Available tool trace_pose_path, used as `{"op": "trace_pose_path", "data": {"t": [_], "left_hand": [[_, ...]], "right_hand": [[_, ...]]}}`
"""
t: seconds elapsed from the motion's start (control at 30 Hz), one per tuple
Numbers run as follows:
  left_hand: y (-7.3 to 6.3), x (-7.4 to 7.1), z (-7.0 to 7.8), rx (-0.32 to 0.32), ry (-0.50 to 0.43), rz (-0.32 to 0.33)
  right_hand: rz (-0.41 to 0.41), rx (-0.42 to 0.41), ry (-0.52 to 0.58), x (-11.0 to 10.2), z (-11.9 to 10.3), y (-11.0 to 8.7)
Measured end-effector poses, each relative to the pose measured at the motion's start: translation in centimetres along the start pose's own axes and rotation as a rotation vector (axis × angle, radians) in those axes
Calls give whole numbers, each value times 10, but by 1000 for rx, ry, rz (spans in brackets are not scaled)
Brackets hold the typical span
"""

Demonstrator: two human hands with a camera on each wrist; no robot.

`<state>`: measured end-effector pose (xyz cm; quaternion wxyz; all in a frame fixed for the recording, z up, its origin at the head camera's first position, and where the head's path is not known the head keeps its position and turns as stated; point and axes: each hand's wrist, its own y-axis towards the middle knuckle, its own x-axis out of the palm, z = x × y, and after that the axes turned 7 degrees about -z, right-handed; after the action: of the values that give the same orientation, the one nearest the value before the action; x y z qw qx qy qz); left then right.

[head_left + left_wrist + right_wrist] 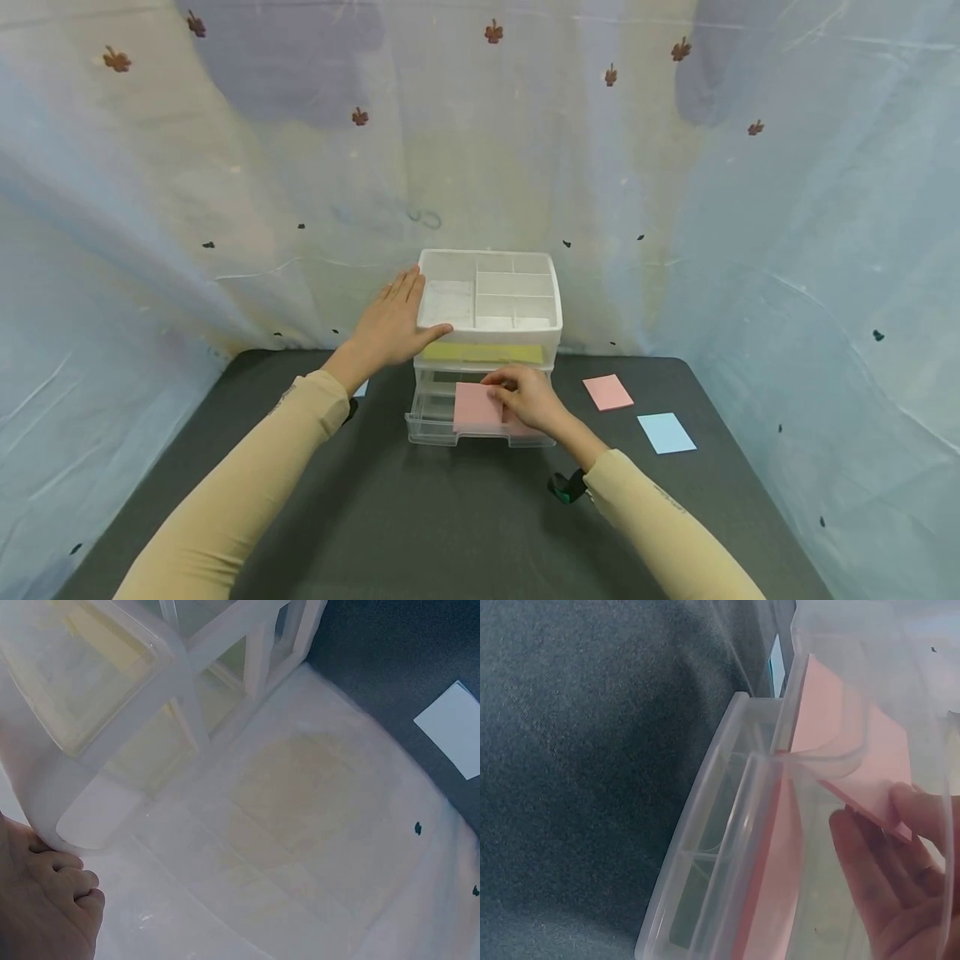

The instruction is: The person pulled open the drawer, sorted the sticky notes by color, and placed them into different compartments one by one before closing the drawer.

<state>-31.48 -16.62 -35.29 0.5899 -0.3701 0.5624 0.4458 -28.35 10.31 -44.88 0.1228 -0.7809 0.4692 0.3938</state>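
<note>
A white drawer organizer (487, 337) with a compartment tray on top stands at the back of the table. Its lower clear drawer (431, 429) is pulled out. My left hand (393, 321) rests along the organizer's upper left side, fingers straight, thumb on the front edge. Between thumb and fingers, my right hand (531, 402) pinches a pink sticky note pad (476, 406) by its edge, over the open drawer. Another pink pad (772, 877) lies inside that drawer, near its front wall. Something yellow (483, 353) shows through the shut upper drawer.
To the right on the dark table (450, 533) lie a pink pad (608, 392) and a light blue pad (667, 433). A light blue piece (362, 389) is partly hidden behind my left forearm. A patterned curtain (487, 167) hangs right behind the organizer.
</note>
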Motion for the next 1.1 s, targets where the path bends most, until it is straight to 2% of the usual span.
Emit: {"op": "trace_pose_path", "data": {"t": [0.3,0.5,0.8,1.1], "left_hand": [[0,-1,0,5,-9,6],[0,-1,-1,6,-4,1],[1,0,-2,-1,0,-3],[0,0,0,5,3,-10]], "right_hand": [[33,-21,-98,6,-1,5],[58,12,-160,10,0,7],[8,85,-193,10,0,9],[-94,164,-217,7,-3,9]]}}
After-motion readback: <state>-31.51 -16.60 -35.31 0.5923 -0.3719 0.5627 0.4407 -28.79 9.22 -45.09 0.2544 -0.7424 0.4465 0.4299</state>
